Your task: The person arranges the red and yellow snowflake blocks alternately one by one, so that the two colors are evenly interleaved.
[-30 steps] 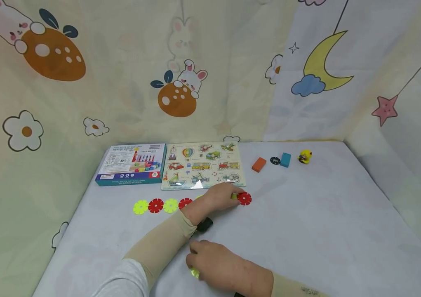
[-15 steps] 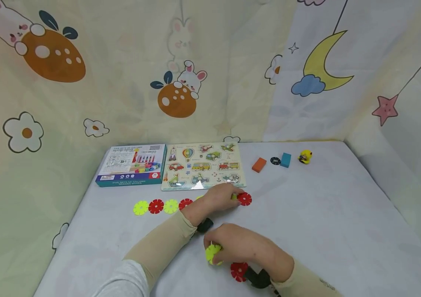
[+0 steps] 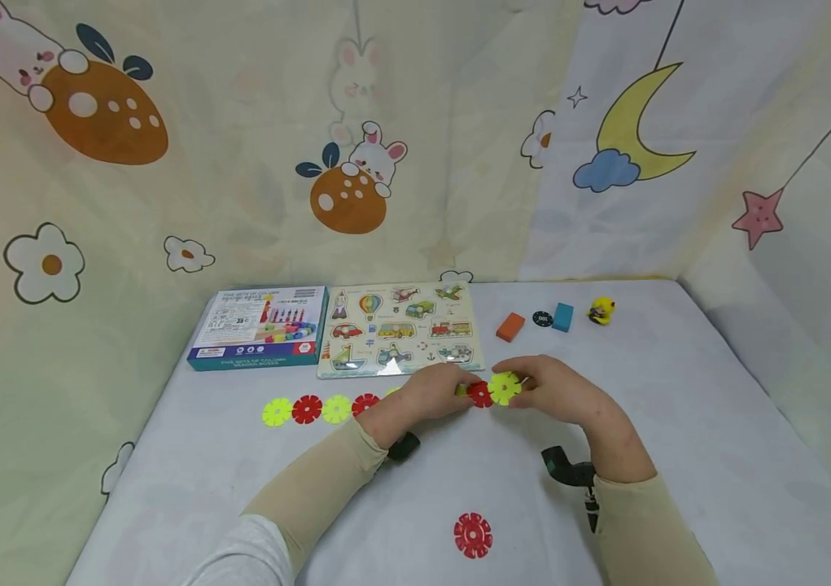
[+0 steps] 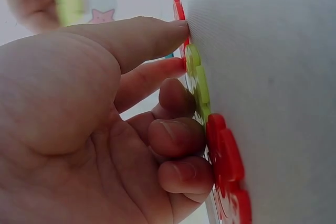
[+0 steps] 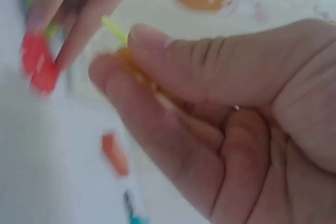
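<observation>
A row of alternating yellow-green and red flower-shaped discs lies across the table, with a yellow-green flower disc point(image 3: 277, 412) at its left end. My left hand point(image 3: 433, 392) covers part of the row. Its thumb and index finger pinch the red flower disc point(image 3: 480, 395) at the row's right end, while its other fingers curl against a yellow-green disc point(image 4: 197, 82) and a red disc point(image 4: 224, 153). My right hand point(image 3: 562, 392) pinches another yellow-green flower disc point(image 3: 505, 389) between thumb and fingers, just right of that end disc. Whether those two discs touch is unclear.
A loose red flower disc point(image 3: 473, 535) lies near the front. Behind the row are a boxed toy set point(image 3: 260, 325) and a vehicle puzzle board point(image 3: 400, 330). An orange block point(image 3: 510, 327), black chip point(image 3: 543, 318), blue block point(image 3: 562, 317) and yellow figurine point(image 3: 601, 310) stand back right.
My right hand has carried the yellow-green disc from the front of the table up and right to the row's right end, uncovering the loose red disc. My left hand has stayed in place.
</observation>
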### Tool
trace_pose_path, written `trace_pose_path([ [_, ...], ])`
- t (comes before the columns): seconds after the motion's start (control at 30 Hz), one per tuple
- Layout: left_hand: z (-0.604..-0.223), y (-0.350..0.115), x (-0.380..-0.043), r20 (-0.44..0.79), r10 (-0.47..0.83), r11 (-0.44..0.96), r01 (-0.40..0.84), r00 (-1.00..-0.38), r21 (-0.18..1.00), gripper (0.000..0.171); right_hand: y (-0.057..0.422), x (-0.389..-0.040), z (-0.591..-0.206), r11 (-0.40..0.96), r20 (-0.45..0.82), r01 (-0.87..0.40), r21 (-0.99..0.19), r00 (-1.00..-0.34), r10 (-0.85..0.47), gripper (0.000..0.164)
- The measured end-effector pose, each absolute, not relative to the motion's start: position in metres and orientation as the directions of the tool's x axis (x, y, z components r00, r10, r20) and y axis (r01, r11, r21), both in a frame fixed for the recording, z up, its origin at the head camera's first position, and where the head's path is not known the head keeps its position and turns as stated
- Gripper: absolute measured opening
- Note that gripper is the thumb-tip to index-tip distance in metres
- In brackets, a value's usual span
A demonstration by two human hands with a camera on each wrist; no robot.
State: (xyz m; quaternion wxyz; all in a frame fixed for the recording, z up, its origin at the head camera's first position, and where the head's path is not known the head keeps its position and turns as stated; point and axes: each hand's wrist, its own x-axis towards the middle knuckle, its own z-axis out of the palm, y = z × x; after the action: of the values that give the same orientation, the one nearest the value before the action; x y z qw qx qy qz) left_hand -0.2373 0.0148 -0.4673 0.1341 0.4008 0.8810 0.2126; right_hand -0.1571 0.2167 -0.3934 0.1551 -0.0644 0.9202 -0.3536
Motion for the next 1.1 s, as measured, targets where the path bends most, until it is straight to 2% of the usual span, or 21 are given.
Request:
trace_pose_path([
  [0.13,-0.467,0.015,-0.236,-0.083,0.751,0.610,0.641,-0.655,0.465,0.039,0.233,-0.170,-0.411,0.794,-0.268,0.061,-0.604,-0.954,-0.131,0.048],
  [0.33,-0.468,0.016,-0.234,-0.079,0.740,0.619,0.631,-0.668,0.468,0.037,0.240,-0.180,-0.435,0.787,-0.299,0.142,-0.601,-0.953,-0.056,0.047],
  [0.53,-0.468,0.016,-0.232,-0.056,0.727,0.633,0.637,-0.684,0.440,0.038,0.240,-0.184,-0.443,0.795,-0.294,0.142,-0.590,-0.955,-0.048,0.053],
  [0.8,-0.469,0.016,-0.232,-0.049,0.721,0.639,0.634,-0.692,0.436,0.037,0.235,-0.186,-0.446,0.840,-0.280,0.132,-0.526,-0.960,-0.024,0.033],
  [1.1,-0.467,0.018,-0.231,-0.051,0.704,0.658,0.624,-0.708,0.420,0.039,0.235,-0.188,-0.450,0.843,-0.266,0.149,-0.518,-0.964,0.007,0.037],
])
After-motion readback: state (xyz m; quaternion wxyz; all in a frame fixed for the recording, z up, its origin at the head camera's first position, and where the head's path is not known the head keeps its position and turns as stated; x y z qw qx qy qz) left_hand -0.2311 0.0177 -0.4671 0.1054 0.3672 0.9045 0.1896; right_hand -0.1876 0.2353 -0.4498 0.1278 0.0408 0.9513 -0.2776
